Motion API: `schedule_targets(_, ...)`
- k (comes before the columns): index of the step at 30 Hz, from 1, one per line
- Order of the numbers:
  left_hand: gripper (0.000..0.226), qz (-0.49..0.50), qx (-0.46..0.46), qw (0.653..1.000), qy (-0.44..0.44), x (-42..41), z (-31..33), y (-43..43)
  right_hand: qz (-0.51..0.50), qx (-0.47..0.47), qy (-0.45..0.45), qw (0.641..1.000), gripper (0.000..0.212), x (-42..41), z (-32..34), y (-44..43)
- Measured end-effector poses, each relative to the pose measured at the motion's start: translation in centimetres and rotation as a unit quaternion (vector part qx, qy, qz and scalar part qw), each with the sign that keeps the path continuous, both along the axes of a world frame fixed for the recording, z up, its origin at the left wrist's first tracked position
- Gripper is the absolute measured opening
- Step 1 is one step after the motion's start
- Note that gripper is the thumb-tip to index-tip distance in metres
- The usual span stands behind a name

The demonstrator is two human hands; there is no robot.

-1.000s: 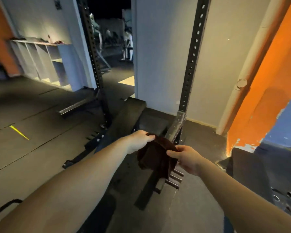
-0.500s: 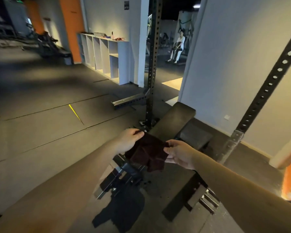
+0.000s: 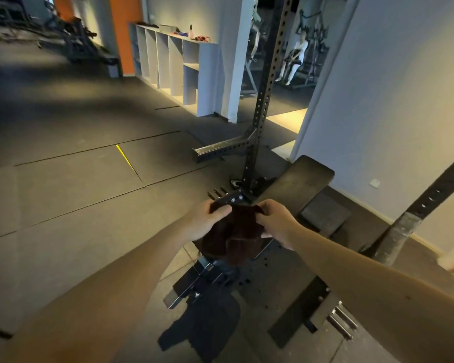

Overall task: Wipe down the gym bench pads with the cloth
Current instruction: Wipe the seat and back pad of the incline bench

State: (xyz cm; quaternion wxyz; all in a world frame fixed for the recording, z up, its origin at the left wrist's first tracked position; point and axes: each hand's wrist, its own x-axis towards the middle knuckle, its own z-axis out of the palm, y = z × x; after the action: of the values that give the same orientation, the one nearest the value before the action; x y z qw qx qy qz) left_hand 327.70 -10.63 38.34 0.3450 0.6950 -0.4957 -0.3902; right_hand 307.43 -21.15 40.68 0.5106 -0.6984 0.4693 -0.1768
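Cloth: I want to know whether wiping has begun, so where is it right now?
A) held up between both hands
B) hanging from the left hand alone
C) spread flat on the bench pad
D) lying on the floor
A: the left hand and the right hand each grip the dark cloth, which hangs bunched between them, and the bench pad beyond lies bare.

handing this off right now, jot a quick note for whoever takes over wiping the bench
Left hand grips the dark cloth at its upper left edge.
Right hand pinches its upper right edge; the cloth hangs bunched between them, off the pad.
Bench pad lies just beyond the hands, beside the rack upright.
Done: cloth in hand.
Left: wipe the pads.
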Motion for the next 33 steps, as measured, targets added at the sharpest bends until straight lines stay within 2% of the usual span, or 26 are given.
schedule_targets(5,0.078,-0.027,0.047,0.997,0.059,-0.8,-2.6,-1.9,0.065,-0.001,0.101,0.993,0.014,1.4,1.4,-2.1)
schedule_targets(8,0.059,-0.064,0.053,0.994,0.064,-2.8,-2.7,-3.8,0.053,0.022,0.124,0.991,0.014,1.4,1.4,-4.1)
schedule_targets(11,0.062,-0.046,0.064,0.994,0.075,-4.5,-3.6,-6.7,0.045,0.041,0.126,0.990,0.016,0.6,0.9,-7.0)
schedule_targets(15,0.036,-0.020,0.054,0.998,-0.037,-5.8,-3.7,-13.0,0.072,0.040,0.114,0.990,0.022,-1.1,0.6,-13.0)
schedule_targets(18,0.026,-0.002,0.036,0.997,-0.062,-6.2,-2.7,-17.4,0.121,-0.047,0.164,0.978,0.026,-2.2,0.7,-18.2)
schedule_targets(20,0.020,0.017,0.032,0.998,-0.054,-6.8,-2.0,-20.6,0.132,-0.060,0.156,0.977,0.028,-3.3,0.7,-21.9)
schedule_targets(23,0.034,0.091,0.016,0.995,0.050,-8.0,-0.8,-25.1,0.106,0.061,0.045,0.991,0.034,-5.2,0.7,-26.9)
schedule_targets(25,0.032,0.139,0.001,0.983,0.124,-8.7,-0.4,-28.4,0.104,0.176,-0.037,0.978,0.045,-6.5,0.8,-30.1)
schedule_targets(27,0.025,0.170,-0.007,0.973,0.156,-9.1,-0.3,-31.0,0.121,0.235,-0.062,0.962,0.057,-7.4,0.4,-32.6)
schedule_targets(30,0.025,0.192,0.040,0.971,0.140,-9.7,-1.1,-35.0,0.135,0.220,-0.013,0.966,0.071,-7.8,-1.4,-36.1)
schedule_targets(32,0.031,0.200,0.089,0.966,0.140,-9.7,-1.7,-37.0,0.119,0.198,0.005,0.973,0.069,-7.4,-2.8,-37.7)
schedule_targets(33,0.038,0.212,0.112,0.956,0.168,-9.4,-2.3,-38.1,0.106,0.204,0.002,0.973,0.066,-7.2,-3.5,-38.6)
